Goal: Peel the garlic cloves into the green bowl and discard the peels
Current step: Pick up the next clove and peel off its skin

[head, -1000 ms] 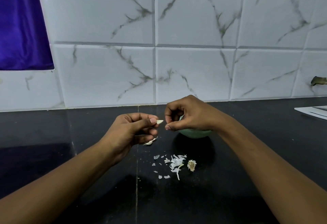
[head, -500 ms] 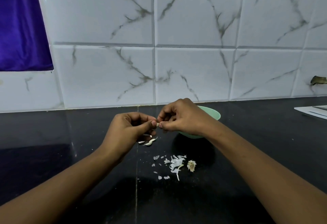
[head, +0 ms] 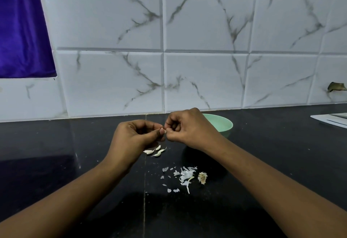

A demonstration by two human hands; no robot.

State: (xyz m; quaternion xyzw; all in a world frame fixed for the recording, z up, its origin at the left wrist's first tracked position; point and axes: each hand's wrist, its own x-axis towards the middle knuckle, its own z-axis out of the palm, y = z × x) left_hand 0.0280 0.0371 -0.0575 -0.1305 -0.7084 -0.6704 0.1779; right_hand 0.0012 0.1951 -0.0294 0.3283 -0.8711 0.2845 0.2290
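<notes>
**Two hands pinching one garlic clove (head: 163, 130) above a black worktop (head: 56, 162)**

Both bare forearms reach in from the front edge of the worktop and meet near its middle. The left hand (head: 135, 140) has its fingers curled inward, and its thumb presses the small pale garlic clove against them. The right hand (head: 189, 128) is curled too, with thumb and forefinger closed tight on the clove's other end, so the fingertips of both hands touch. Most of the clove is hidden and only a sliver shows between them.

Just behind the right hand, toward the back edge, stands the green bowl (head: 223, 125). That hand covers its left side, and I cannot tell what is inside. Under the left hand lie three or four loose cloves (head: 155, 152), white and curved, close together on the worktop. Nearer the front edge, the white peels (head: 183, 176) lie scattered in a small patch, with a dry root stub (head: 202, 177) just beside them on the right.

A tiled wall (head: 206, 78) with grey marble veins rises along the back edge. A purple cloth (head: 22, 31) hangs at its upper left. A white sheet (head: 332, 120) lies at the right edge.
</notes>
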